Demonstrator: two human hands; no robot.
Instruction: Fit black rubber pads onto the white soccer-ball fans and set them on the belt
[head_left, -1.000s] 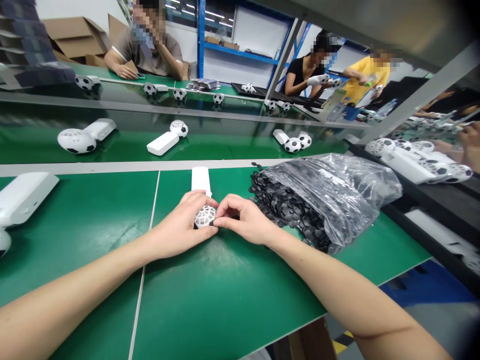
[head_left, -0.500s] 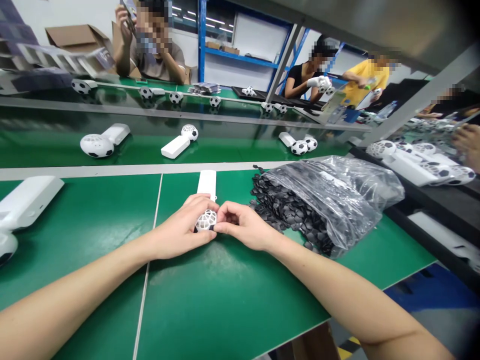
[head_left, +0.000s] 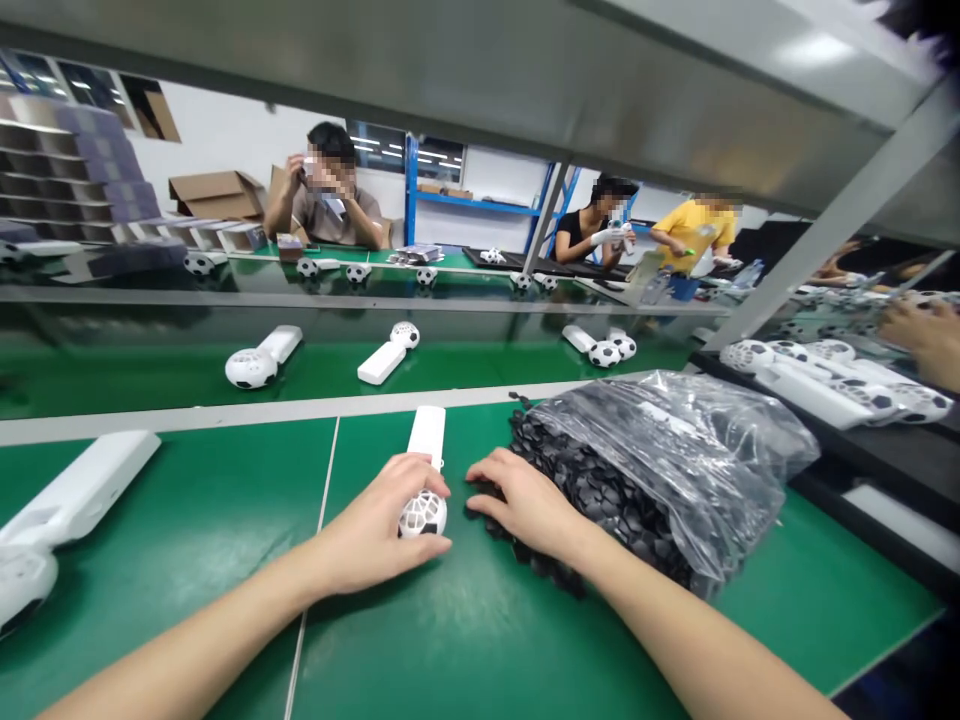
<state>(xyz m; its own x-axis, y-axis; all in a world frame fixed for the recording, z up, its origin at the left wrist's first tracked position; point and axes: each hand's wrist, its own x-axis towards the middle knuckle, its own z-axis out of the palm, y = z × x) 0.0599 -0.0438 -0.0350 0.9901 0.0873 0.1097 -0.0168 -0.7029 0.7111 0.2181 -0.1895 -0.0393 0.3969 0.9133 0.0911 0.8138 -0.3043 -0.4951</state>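
My left hand (head_left: pixel 390 515) curls around the ball end of a white soccer-ball-headed handheld device (head_left: pixel 422 512), thumb in front and fingers behind. This ball has an openwork lattice on top and black patches low on its side. Its flat white handle (head_left: pixel 427 432) points away from me on the green table. At the left edge of a heap of small black plastic pieces (head_left: pixel 600 490), my right hand (head_left: pixel 529 505) has its fingers apart and curved over some pieces. Nothing shows clearly in its fingertips. The heap spills from a clear plastic bag (head_left: pixel 697 450).
Another such device (head_left: pixel 90 490) lies at the left. Several more, including one white device (head_left: pixel 384 362), lie on the green strip (head_left: pixel 480 365) beyond the pale rail. More fill a black tray (head_left: pixel 847 430) at right. Co-workers sit opposite; a metal shelf (head_left: pixel 450 90) hangs overhead.
My right hand has left the ball and moved right to the black pieces. My left hand stays around the ball, its thumb and fingers slightly wider apart. The view has tilted upward.
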